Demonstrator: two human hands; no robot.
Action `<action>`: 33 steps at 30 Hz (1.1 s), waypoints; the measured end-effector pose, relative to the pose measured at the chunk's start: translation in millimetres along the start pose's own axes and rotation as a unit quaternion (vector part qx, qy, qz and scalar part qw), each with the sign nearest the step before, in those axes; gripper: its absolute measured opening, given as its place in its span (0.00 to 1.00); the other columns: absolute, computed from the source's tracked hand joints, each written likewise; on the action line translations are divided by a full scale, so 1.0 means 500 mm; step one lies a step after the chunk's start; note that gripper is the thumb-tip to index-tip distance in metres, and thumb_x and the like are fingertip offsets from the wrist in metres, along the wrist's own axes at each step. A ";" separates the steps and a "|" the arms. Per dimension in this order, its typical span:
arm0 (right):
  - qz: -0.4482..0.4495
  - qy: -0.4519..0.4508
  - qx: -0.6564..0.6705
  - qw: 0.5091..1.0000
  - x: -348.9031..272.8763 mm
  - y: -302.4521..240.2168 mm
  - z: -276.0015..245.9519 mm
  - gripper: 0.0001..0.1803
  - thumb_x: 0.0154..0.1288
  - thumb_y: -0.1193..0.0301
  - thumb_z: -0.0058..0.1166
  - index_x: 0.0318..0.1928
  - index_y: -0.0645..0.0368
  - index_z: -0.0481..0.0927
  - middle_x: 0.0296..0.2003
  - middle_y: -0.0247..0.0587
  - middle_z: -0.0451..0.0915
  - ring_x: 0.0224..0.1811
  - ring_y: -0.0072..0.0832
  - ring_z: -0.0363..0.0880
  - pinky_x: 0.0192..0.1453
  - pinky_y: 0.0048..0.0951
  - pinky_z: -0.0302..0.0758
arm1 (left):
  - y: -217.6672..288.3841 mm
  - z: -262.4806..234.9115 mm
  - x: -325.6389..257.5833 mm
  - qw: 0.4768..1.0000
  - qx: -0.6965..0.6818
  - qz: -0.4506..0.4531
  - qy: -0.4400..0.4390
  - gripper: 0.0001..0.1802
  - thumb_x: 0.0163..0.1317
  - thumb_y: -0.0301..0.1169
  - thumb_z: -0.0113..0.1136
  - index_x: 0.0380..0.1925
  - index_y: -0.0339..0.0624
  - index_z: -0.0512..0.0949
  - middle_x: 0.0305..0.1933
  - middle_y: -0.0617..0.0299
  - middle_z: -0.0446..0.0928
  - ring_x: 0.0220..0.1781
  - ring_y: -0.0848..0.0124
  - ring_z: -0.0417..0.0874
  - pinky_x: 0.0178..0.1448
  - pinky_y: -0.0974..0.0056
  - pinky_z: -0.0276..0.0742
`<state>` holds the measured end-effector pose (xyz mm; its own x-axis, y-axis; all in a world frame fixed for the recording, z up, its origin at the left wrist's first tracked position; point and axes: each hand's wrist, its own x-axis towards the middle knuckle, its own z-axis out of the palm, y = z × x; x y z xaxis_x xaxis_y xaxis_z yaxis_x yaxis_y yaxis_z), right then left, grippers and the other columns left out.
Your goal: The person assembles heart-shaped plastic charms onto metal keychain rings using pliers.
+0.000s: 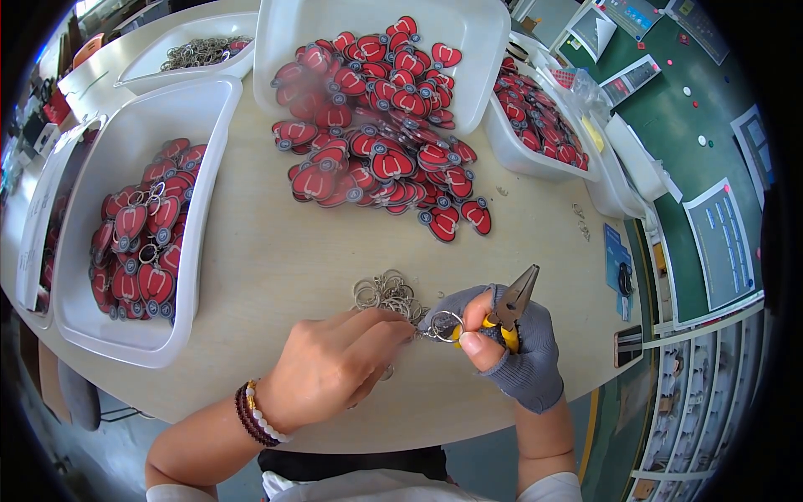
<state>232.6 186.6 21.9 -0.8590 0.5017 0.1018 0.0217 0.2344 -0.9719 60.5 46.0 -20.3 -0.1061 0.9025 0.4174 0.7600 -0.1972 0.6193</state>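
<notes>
Well, metal ring, knitted glove

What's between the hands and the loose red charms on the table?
A pile of metal rings, just beyond the left hand, partly in its path; pliers jut from the right hand. Nothing else visible blocks the red charms.

"What's on the left wrist?"
"A dark bead bracelet and a white bead bracelet with some gold."
"And the right hand?"
"A gray fingerless glove. Both sleeves look white."
</notes>
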 end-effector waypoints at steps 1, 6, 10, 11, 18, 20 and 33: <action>-0.006 -0.001 -0.003 1.000 0.001 0.001 0.002 0.07 0.60 0.79 0.59 0.39 0.61 0.76 0.37 0.37 0.79 0.35 0.19 0.75 0.42 0.23 0.74 | -0.001 -0.001 -0.001 1.000 -0.001 0.000 0.000 0.11 0.55 0.23 0.65 0.40 0.39 0.80 0.38 0.57 0.82 0.36 0.59 0.85 0.36 0.60 0.82; -0.011 0.004 0.004 1.000 -0.001 0.004 0.005 0.07 0.60 0.80 0.59 0.39 0.61 0.76 0.37 0.37 0.79 0.35 0.19 0.75 0.42 0.22 0.74 | 0.000 -0.002 -0.003 1.000 -0.005 0.004 0.003 0.12 0.55 0.22 0.65 0.40 0.38 0.80 0.38 0.57 0.82 0.35 0.59 0.85 0.36 0.60 0.82; 0.009 0.010 -0.005 1.000 -0.004 0.010 0.000 0.07 0.61 0.80 0.58 0.40 0.62 0.76 0.37 0.37 0.79 0.35 0.19 0.76 0.41 0.23 0.74 | 0.001 -0.006 -0.004 1.000 0.000 0.002 0.005 0.12 0.55 0.22 0.65 0.41 0.38 0.80 0.38 0.57 0.82 0.35 0.60 0.85 0.36 0.60 0.82; 0.011 0.013 -0.013 1.000 -0.004 0.012 -0.002 0.07 0.61 0.79 0.58 0.40 0.62 0.76 0.37 0.37 0.80 0.35 0.19 0.76 0.40 0.23 0.74 | 0.000 -0.006 -0.004 1.000 0.004 0.004 0.015 0.13 0.53 0.21 0.65 0.40 0.38 0.80 0.39 0.57 0.82 0.36 0.60 0.85 0.35 0.61 0.82; -0.084 -0.002 -0.235 0.968 0.009 0.024 0.008 0.11 0.60 0.74 0.63 0.41 0.60 0.75 0.37 0.44 0.79 0.34 0.35 0.81 0.39 0.30 0.77 | -0.007 0.001 -0.003 0.988 0.108 0.091 0.055 0.17 0.45 0.26 0.62 0.39 0.41 0.79 0.45 0.61 0.80 0.39 0.68 0.85 0.33 0.67 0.79; -0.105 -0.050 -0.249 0.962 0.012 0.023 0.012 0.14 0.58 0.73 0.65 0.42 0.61 0.75 0.36 0.45 0.77 0.35 0.42 0.80 0.38 0.34 0.77 | -0.009 -0.001 -0.002 0.986 0.120 0.108 0.051 0.16 0.45 0.27 0.62 0.38 0.42 0.79 0.45 0.61 0.80 0.41 0.68 0.85 0.34 0.68 0.80; -0.044 0.025 -0.150 0.987 0.006 0.046 0.057 0.13 0.62 0.73 0.60 0.44 0.62 0.73 0.36 0.47 0.77 0.34 0.40 0.79 0.38 0.34 0.76 | 0.004 0.003 0.004 0.996 0.026 0.046 0.073 0.16 0.48 0.21 0.68 0.40 0.36 0.79 0.37 0.54 0.82 0.28 0.64 0.84 0.29 0.66 0.79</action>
<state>216.0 169.8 -6.1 -0.8385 0.5067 0.2006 0.1053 0.5119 -0.8526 62.6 48.2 -19.4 -0.1236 0.8155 0.5655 0.8025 -0.2531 0.5403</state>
